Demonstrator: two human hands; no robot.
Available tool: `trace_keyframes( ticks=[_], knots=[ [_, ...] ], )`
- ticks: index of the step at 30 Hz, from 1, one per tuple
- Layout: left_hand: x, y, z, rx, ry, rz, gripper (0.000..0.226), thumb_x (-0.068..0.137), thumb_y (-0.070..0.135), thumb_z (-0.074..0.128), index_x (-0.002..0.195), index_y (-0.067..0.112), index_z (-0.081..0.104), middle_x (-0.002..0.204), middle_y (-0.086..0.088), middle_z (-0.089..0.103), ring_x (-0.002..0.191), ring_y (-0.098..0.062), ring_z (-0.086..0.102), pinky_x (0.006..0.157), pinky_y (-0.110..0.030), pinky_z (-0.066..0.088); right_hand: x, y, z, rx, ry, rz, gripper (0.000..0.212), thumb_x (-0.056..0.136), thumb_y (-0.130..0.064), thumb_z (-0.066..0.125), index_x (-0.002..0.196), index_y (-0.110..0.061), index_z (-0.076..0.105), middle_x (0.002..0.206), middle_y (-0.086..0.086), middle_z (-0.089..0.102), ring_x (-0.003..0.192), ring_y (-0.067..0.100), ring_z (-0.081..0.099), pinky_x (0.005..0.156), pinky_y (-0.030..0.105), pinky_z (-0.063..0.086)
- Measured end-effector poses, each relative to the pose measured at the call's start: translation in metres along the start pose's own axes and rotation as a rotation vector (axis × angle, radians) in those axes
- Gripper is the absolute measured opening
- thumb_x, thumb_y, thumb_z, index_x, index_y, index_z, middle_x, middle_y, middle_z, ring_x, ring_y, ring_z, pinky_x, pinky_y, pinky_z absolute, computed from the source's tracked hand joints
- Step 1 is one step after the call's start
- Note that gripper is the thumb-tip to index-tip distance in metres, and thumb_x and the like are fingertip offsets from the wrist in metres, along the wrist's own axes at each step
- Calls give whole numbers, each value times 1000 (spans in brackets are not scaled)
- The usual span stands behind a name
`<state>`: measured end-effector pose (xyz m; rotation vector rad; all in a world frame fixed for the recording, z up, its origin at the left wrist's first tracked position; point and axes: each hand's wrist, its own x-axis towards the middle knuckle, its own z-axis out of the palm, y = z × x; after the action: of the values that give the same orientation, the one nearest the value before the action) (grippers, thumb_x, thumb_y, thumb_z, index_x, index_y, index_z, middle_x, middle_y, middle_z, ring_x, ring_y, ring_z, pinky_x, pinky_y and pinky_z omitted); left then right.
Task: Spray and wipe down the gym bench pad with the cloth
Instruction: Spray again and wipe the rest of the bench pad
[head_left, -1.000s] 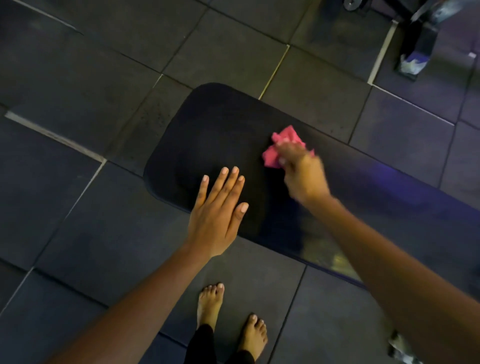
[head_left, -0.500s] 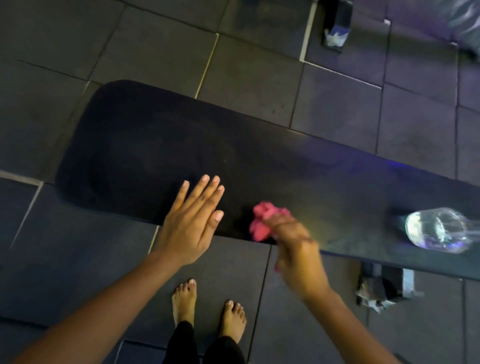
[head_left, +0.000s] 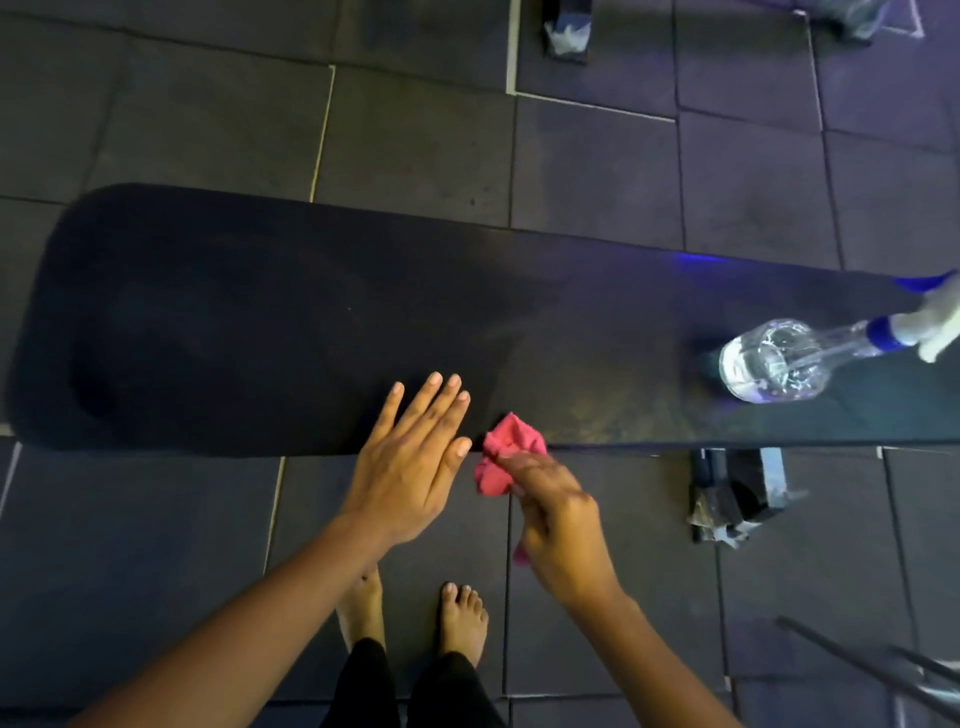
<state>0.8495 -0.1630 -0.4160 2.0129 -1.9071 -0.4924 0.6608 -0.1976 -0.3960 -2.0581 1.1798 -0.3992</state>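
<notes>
Left hand (head_left: 410, 467): lying flat on the black table (head_left: 260, 322), fingers (head_left: 434, 402) released, straight. Right hand (head_left: 561, 530): grasping the pink cloth (head_left: 506, 449), bunched at the table's near edge beside the left hand. Spray bottle (head_left: 774, 361): resting on the table, far right.

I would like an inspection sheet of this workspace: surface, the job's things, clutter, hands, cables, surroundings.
Surface: black bench pad, long, with a faint sheen on its right part.
Job's things: pink cloth at the pad's near edge; clear spray bottle on the pad, at right.
Clutter: nothing seen.
Hands: left hand flat, fingers straight, at the near edge; right hand grips the cloth.
Cables: nothing seen.
Surroundings: dark floor tiles; bench leg; bare feet.
</notes>
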Motion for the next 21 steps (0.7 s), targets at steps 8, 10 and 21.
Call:
trace_keyframes(
  ticks=[8, 10, 21],
  knots=[
    [-4, -4, 10, 22, -6, -87, 58, 102, 41, 14, 142, 9, 40, 151, -5, 36, 144, -18, 24, 119, -43, 9, 27, 28, 11, -145, 259, 193, 59, 72, 18, 50, 124, -6, 64, 133, 9, 60, 130, 30, 49, 110, 45, 38],
    [-6, -2, 12, -12, 13, -107, 60, 102, 43, 12, 141, 9, 42, 150, -5, 38, 143, -18, 25, 119, -42, 10, 21, 16, 19, -143, 152, 89, 59, 71, 16, 50, 123, -6, 64, 131, 11, 61, 129, 30, 49, 109, 45, 39],
    [9, -11, 11, 55, 14, -204, 60, 99, 42, 10, 148, 11, 29, 158, -3, 20, 147, -18, 9, 119, -45, 9, 99, 12, 17, -110, 264, 121, 34, 89, 4, 52, 119, -3, 66, 123, 14, 66, 120, 28, 56, 114, 37, 31]
  ],
)
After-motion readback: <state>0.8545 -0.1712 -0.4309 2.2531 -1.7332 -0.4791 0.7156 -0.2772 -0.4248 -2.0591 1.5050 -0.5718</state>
